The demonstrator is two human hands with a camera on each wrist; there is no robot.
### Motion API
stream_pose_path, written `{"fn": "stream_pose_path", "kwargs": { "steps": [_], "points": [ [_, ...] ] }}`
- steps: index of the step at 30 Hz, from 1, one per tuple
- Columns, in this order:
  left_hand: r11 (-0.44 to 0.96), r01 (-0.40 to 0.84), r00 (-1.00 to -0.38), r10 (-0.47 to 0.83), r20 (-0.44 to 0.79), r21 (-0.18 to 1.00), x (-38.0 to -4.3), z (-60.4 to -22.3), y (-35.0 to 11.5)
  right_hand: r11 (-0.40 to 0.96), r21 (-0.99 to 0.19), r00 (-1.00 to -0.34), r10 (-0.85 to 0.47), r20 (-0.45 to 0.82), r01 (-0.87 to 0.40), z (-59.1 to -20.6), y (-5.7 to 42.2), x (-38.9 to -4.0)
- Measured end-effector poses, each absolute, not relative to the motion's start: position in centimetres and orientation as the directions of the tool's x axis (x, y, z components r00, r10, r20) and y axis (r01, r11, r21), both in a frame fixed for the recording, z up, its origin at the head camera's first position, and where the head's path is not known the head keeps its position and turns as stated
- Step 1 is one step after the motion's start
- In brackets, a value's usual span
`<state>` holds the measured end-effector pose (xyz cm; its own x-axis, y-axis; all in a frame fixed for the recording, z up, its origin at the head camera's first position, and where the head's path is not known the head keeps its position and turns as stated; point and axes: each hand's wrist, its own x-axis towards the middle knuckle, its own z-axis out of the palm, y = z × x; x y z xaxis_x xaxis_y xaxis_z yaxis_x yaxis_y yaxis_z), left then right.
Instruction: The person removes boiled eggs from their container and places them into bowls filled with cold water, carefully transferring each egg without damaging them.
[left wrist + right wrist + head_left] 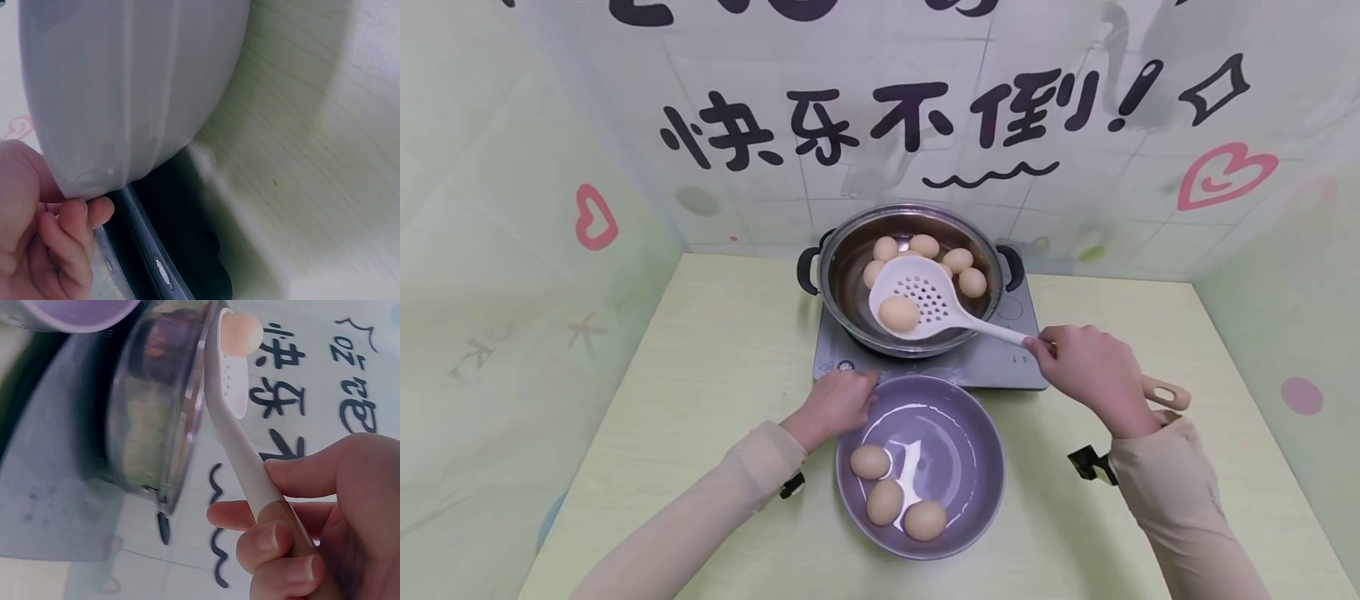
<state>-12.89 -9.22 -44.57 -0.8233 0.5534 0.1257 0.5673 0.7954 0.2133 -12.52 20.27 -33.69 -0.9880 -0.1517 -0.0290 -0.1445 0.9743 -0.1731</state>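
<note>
My right hand (1093, 367) grips the handle of a white slotted spoon (996, 330), fingers curled round its wooden part in the right wrist view. One brown egg (898, 314) lies in the spoon's bowl, over the near side of a steel pot (917, 346). Several more eggs (973, 282) are inside the pot, partly covered by the spoon. My left hand (838, 400) pinches the far left rim of a purple bowl (977, 500), thumb and fingers at its edge in the left wrist view. Three eggs (885, 502) rest in that bowl.
The pot, with black side handles (807, 270), stands on a grey induction cooker (1000, 367) by the back wall. The purple bowl sits on the pale wood table (722, 333) just in front of the cooker. Printed sheets (1285, 275) enclose the table at the back and sides.
</note>
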Motion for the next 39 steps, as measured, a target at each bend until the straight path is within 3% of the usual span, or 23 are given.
{"fn": "stream_pose_path", "kwargs": {
  "steps": [17,26,39],
  "points": [
    [0.804,0.545,-0.837,0.539,0.099,0.238,-13.0,-44.5,-9.1,0.969,-0.15,-0.98,-0.19,0.05,-0.196,-32.2,22.2,-5.9],
    [0.804,0.548,-0.836,0.538,0.112,0.231,-13.1,-44.8,-9.2,0.973,-0.178,-0.988,-0.153,-0.038,-0.144,-34.5,22.9,-3.3],
    [0.797,0.573,-0.82,0.558,0.128,0.19,-13.0,-44.8,-9.1,0.977,-0.192,-0.984,-0.123,-0.125,-0.098,-36.9,23.4,-2.7]
  ]
}}
